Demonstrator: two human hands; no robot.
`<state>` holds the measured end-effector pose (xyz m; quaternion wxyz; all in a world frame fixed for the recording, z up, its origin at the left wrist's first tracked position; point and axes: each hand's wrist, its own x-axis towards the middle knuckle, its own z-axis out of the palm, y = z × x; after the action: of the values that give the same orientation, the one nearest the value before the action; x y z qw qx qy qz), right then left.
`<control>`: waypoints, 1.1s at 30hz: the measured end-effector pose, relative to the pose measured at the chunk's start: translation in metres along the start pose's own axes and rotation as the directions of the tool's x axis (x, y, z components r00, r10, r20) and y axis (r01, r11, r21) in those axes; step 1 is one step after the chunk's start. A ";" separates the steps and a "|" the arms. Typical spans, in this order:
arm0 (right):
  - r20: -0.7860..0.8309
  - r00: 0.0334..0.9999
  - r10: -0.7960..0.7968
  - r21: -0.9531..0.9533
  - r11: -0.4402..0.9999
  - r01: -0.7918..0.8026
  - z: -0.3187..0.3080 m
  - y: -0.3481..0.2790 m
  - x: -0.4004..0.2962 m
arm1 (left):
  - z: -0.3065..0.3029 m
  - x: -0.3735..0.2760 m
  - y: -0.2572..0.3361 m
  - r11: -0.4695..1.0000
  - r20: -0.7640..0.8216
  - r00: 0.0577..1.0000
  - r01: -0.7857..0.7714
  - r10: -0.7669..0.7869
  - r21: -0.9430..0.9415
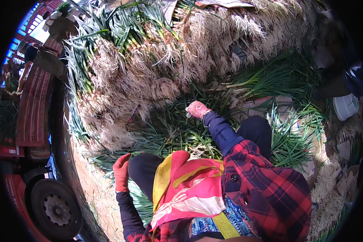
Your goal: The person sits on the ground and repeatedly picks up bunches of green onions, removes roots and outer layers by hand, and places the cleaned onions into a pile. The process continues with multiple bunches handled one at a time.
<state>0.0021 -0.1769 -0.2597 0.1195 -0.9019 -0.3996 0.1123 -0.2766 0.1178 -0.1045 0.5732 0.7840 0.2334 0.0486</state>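
Observation:
My left hand (pixel 121 173), in an orange-red knit glove, is beside my left knee. Its fingers point up and appear to hold nothing, though its palm side is partly hidden. My right hand (pixel 196 109), in a pink patterned glove, reaches forward over loose green leafy stalks (pixel 169 127). Something pale shows at its fingertips, too small to identify. Ahead lies a large heap of allium-like plants (pixel 133 72), with green leaves and pale stringy roots facing me. A red and yellow cloth (pixel 196 187) covers my lap.
A red truck with a large wheel (pixel 57 208) stands at the left. A person in dark clothing (pixel 354 75) is at the far right near a white container (pixel 346 107). More people are at upper left. Green bundles (pixel 290 142) lie right of my knee.

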 end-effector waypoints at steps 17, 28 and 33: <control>-0.439 0.772 0.460 0.760 0.648 0.045 -0.237 0.039 -0.072 | 0.183 0.081 0.136 0.962 0.682 0.686 -0.253 0.254 -0.104; -0.448 0.635 0.629 0.532 0.759 -0.376 -0.277 0.106 0.014 | 0.184 0.111 0.112 0.887 0.610 0.765 -0.409 0.206 0.213; -0.541 0.529 0.653 0.544 0.752 -0.371 -0.275 0.101 0.036 | 0.178 0.113 0.116 0.839 0.615 0.767 -0.448 0.183 0.309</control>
<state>0.1777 -0.2505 -0.0343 0.3876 -0.9114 -0.0050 -0.1384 -0.0793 -0.0176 -0.0795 0.4071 0.8990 -0.0802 -0.1400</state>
